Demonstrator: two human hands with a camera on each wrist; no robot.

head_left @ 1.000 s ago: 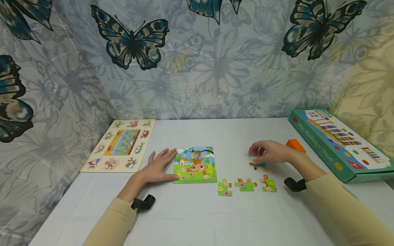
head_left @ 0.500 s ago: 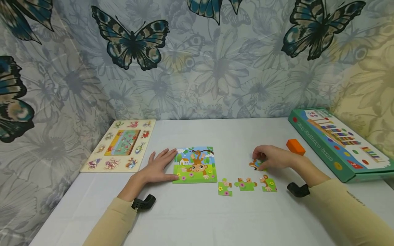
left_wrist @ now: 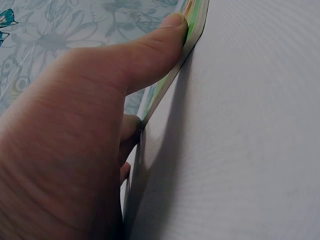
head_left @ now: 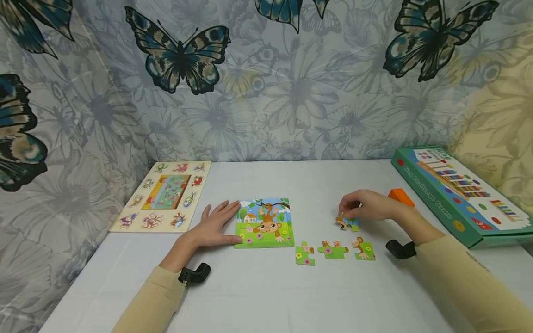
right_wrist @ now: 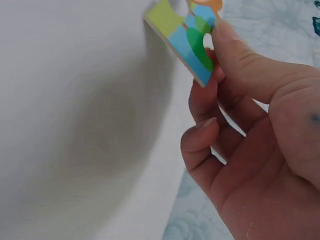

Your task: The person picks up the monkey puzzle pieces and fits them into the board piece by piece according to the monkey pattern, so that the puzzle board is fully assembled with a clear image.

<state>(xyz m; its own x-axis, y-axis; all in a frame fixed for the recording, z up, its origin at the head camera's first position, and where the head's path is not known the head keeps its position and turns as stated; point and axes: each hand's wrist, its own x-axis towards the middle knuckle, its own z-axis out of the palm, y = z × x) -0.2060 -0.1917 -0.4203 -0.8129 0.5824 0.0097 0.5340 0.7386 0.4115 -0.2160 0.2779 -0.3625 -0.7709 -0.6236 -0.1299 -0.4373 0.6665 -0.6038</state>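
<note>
My left hand (head_left: pixel 214 226) lies spread on the table, with fingertips at the left edge of a square monkey picture puzzle (head_left: pixel 263 236) and the thumb on its lower left corner. In the left wrist view the thumb (left_wrist: pixel 155 55) presses on the puzzle's rim. Between thumb and fingers, my right hand (head_left: pixel 370 206) pinches a jigsaw piece (right_wrist: pixel 192 37) in blue, green and orange. Its other fingers are curled below the piece. In front of that hand lie three loose jigsaw pieces: one at left (head_left: pixel 305 254), one in the middle (head_left: pixel 333 250), one at right (head_left: pixel 364 249).
An orange block (head_left: pixel 401 197) sits behind the right wrist, beside a green game box (head_left: pixel 441 203) at the table's right. A cream board with small animal pictures (head_left: pixel 162 221) lies at the far left. Butterfly-print cloth (head_left: pixel 300 106) hangs behind the white table (head_left: pixel 266 296).
My right hand came down onto the jigsaw piece and gripped it, then shifted it slightly to the left. The left hand and the monkey puzzle stay in place.
</note>
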